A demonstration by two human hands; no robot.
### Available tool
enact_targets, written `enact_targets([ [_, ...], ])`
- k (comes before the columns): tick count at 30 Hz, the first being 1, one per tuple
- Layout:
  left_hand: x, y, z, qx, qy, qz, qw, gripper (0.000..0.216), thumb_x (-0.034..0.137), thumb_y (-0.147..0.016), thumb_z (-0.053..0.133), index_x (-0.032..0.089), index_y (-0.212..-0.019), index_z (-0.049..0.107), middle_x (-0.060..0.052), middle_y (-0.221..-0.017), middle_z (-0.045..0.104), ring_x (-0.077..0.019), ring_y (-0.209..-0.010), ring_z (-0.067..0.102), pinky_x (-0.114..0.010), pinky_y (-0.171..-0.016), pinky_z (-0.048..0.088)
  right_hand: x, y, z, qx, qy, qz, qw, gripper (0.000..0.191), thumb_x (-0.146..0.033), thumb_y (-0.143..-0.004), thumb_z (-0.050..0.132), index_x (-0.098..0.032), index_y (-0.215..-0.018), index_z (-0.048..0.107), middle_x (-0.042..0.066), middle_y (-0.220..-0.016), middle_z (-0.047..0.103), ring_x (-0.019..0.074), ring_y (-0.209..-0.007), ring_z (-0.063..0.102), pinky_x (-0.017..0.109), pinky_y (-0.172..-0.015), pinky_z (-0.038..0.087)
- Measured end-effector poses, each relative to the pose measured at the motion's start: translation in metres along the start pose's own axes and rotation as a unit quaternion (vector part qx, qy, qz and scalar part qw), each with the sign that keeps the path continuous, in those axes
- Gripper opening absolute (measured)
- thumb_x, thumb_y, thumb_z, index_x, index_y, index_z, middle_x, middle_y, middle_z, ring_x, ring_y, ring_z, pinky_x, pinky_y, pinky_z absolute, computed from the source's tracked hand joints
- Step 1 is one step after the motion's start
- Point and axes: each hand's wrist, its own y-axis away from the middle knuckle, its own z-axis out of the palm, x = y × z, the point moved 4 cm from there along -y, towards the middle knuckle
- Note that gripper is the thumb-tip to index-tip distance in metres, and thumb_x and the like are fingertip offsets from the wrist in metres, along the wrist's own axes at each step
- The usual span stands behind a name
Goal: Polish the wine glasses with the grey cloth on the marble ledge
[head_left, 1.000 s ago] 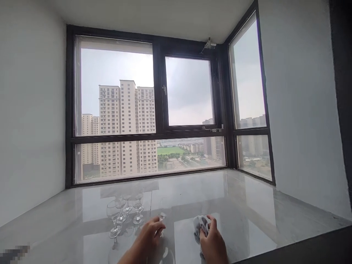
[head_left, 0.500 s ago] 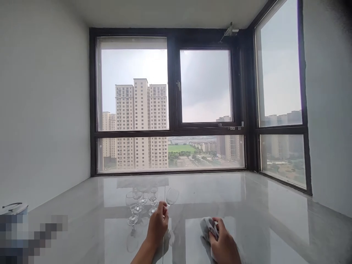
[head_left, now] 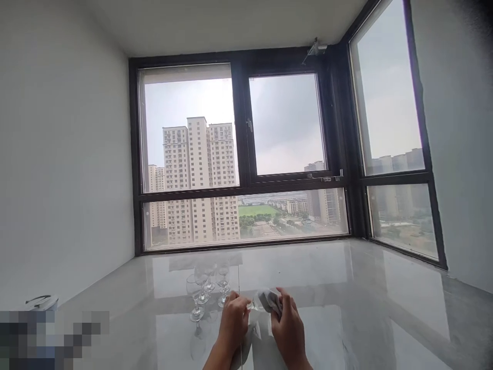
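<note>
My left hand (head_left: pixel 233 317) is closed on the stem end of a clear wine glass (head_left: pixel 257 302), which lies tilted with its bowl towards the right. Bunched in my right hand (head_left: pixel 288 322) is a grey cloth (head_left: pixel 268 299), pressed to the bowl. Whether the cloth is inside the bowl or only against it, I cannot tell. Several more stemmed glasses (head_left: pixel 194 294) stand upright in a cluster just left of and beyond my left hand.
The shiny grey stone surface (head_left: pixel 362 313) reaches back to a dark-framed window (head_left: pixel 246 192). A light-lidded container (head_left: pixel 42 303) is at the far left, partly pixelated. Walls close in on the left and right.
My right hand has brought the cloth leftwards to the glass. The glass, upright-leaning before, is now tipped towards the right in my left hand. The view has tilted slightly.
</note>
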Motion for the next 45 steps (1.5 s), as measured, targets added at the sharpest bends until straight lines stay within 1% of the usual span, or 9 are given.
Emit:
enact_targets([
  [5, -0.006, -0.001, 0.000, 0.007, 0.014, -0.019, 1.000, 0.032, -0.002, -0.074, 0.050, 0.021, -0.082, 0.072, -0.005, -0.083, 0.070, -0.0266, -0.093, 0.058, -0.037, -0.084, 0.042, 0.012, -0.006, -0.004, 0.019, 0.000, 0.122, 0.992, 0.043, -0.025, -0.084, 0.044, -0.024, -0.126, 0.051, 0.008, -0.105, 0.068, 0.0266, -0.097, 0.069, 0.035, -0.074, 0.054],
  [9, -0.013, -0.002, 0.004, 0.024, 0.032, -0.032, 0.999, 0.027, -0.001, -0.075, 0.049, 0.020, -0.082, 0.066, -0.005, -0.086, 0.068, -0.0247, -0.093, 0.059, -0.034, -0.084, 0.042, 0.024, -0.006, 0.000, 0.036, -0.024, 0.178, 0.983, 0.048, -0.031, -0.080, 0.047, -0.023, -0.126, 0.051, 0.011, -0.108, 0.067, 0.0299, -0.103, 0.067, 0.037, -0.079, 0.051],
  [15, -0.016, -0.002, 0.009, -0.002, 0.046, -0.037, 0.998, 0.014, 0.014, -0.087, 0.050, 0.022, -0.079, 0.059, -0.004, -0.085, 0.066, -0.0220, -0.084, 0.060, -0.031, -0.077, 0.042, 0.032, -0.005, 0.011, -0.052, -0.086, 0.229, 0.968, 0.046, -0.032, -0.077, 0.051, -0.029, -0.122, 0.047, 0.006, -0.102, 0.072, 0.0272, -0.093, 0.070, 0.035, -0.079, 0.049],
  [21, -0.026, -0.003, 0.017, 0.002, 0.066, -0.062, 0.996, 0.018, 0.026, -0.092, 0.047, 0.022, -0.077, 0.055, -0.003, -0.081, 0.064, -0.0196, -0.076, 0.059, -0.029, -0.071, 0.041, 0.026, -0.004, 0.010, -0.087, -0.072, 0.235, 0.965, 0.055, -0.026, -0.076, 0.050, -0.027, -0.130, 0.039, 0.005, -0.099, 0.071, 0.0253, -0.090, 0.070, 0.032, -0.076, 0.047],
  [26, -0.027, -0.004, 0.018, 0.007, 0.061, -0.053, 0.997, 0.024, 0.030, -0.090, 0.050, 0.022, -0.067, 0.051, -0.003, -0.074, 0.061, -0.0183, -0.071, 0.058, -0.028, -0.068, 0.040, 0.019, 0.001, 0.019, -0.157, -0.067, 0.177, 0.969, 0.059, -0.018, -0.074, 0.051, -0.027, -0.132, 0.040, -0.001, -0.087, 0.067, 0.0213, -0.080, 0.068, 0.028, -0.072, 0.046],
  [31, -0.023, -0.004, 0.015, -0.008, 0.051, -0.059, 0.997, 0.025, 0.031, -0.088, 0.052, 0.021, -0.065, 0.054, -0.003, -0.073, 0.062, -0.0179, -0.070, 0.058, -0.028, -0.067, 0.039, 0.016, 0.004, 0.022, -0.172, -0.072, 0.158, 0.970, 0.062, -0.016, -0.074, 0.053, -0.026, -0.133, 0.040, -0.003, -0.082, 0.063, 0.0196, -0.076, 0.067, 0.027, -0.072, 0.045],
  [37, -0.014, -0.003, 0.010, -0.035, 0.049, -0.057, 0.997, 0.026, 0.031, -0.086, 0.057, 0.019, -0.063, 0.060, -0.002, -0.068, 0.061, -0.0169, -0.067, 0.056, -0.027, -0.065, 0.037, 0.010, 0.001, 0.017, -0.170, -0.109, 0.159, 0.966, 0.057, -0.031, -0.079, 0.061, -0.022, -0.132, 0.042, -0.005, -0.074, 0.061, 0.0200, -0.071, 0.066, 0.027, -0.069, 0.045],
  [41, -0.004, -0.001, 0.008, -0.068, 0.077, -0.040, 0.994, 0.021, 0.029, -0.087, 0.057, 0.020, -0.073, 0.069, -0.003, -0.075, 0.065, -0.0172, -0.072, 0.060, -0.027, -0.070, 0.042, 0.009, -0.001, 0.013, -0.135, -0.170, 0.191, 0.957, 0.070, -0.046, -0.077, 0.068, -0.021, -0.136, 0.039, 0.000, -0.088, 0.071, 0.0211, -0.076, 0.070, 0.029, -0.072, 0.049],
  [45, 0.006, 0.001, 0.006, -0.092, 0.083, 0.000, 0.992, 0.019, 0.025, -0.088, 0.056, 0.023, -0.086, 0.075, -0.005, -0.088, 0.068, -0.0206, -0.086, 0.062, -0.030, -0.079, 0.045, 0.009, -0.001, 0.011, -0.124, -0.192, 0.213, 0.950, 0.079, -0.052, -0.075, 0.072, -0.021, -0.138, 0.037, 0.002, -0.094, 0.073, 0.0216, -0.074, 0.069, 0.032, -0.073, 0.051],
])
